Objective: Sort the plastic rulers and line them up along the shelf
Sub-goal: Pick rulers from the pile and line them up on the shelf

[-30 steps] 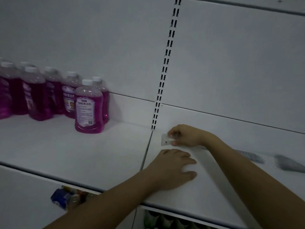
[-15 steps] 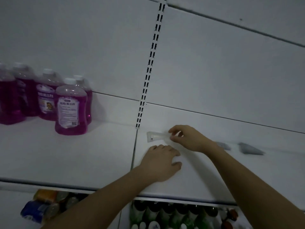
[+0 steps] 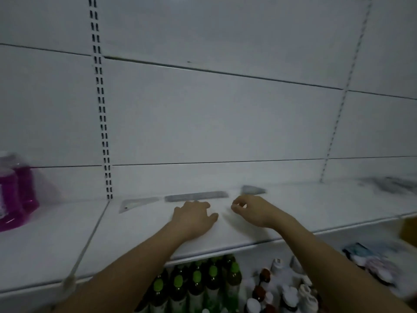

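Three clear plastic rulers lie in a row along the back of the white shelf [image 3: 293,213]. A triangular set square [image 3: 137,204] is at the left. In the middle lies a long straight ruler [image 3: 195,196]. A smaller triangular ruler [image 3: 252,190] is at the right. My left hand [image 3: 195,216] rests flat on the shelf just in front of the straight ruler, fingertips close to its edge. My right hand [image 3: 250,210] hovers in front of the small triangle with fingers curled and apart, holding nothing. A blurred heap of more rulers [image 3: 392,185] lies at the far right.
Purple liquid bottles [image 3: 13,190] stand at the left end of the shelf. A slotted upright [image 3: 102,123] runs up the back wall. Below the shelf are green-capped bottles [image 3: 196,283], brown and white-capped bottles [image 3: 277,290] and packets [image 3: 372,263].
My right hand let go of the set square, which now lies flat at the left, and moved right. The view swung right, revealing the straight ruler and small triangle.
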Demonstrator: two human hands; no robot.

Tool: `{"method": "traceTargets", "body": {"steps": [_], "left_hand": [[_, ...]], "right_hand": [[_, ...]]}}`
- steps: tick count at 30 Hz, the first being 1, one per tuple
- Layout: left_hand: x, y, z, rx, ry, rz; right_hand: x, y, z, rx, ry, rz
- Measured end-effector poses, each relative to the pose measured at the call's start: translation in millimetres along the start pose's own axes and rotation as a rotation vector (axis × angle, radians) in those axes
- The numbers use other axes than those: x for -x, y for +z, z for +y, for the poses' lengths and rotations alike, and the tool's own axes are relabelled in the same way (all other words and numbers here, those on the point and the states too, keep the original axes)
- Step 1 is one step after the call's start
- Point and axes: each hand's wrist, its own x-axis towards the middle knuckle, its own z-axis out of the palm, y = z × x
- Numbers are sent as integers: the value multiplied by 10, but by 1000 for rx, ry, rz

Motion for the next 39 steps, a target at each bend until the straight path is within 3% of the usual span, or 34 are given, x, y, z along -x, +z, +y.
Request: {"method": "traceTargets", "body": {"steps": [13, 19, 26, 39], "left_hand": [[-51, 631, 3233, 87, 314, 3], [-186, 887, 4351, 62, 437, -42], [-701, 1167, 5197, 68, 506, -53], [-2309, 1712, 6641, 180, 578, -62]], "right_hand": [[1863, -1176, 2472, 87, 320, 134], [2397, -1576, 3457, 71, 435, 196], [2425, -1847, 4372, 69, 525, 213], [1729, -2616, 6113, 157, 628, 228]]}}
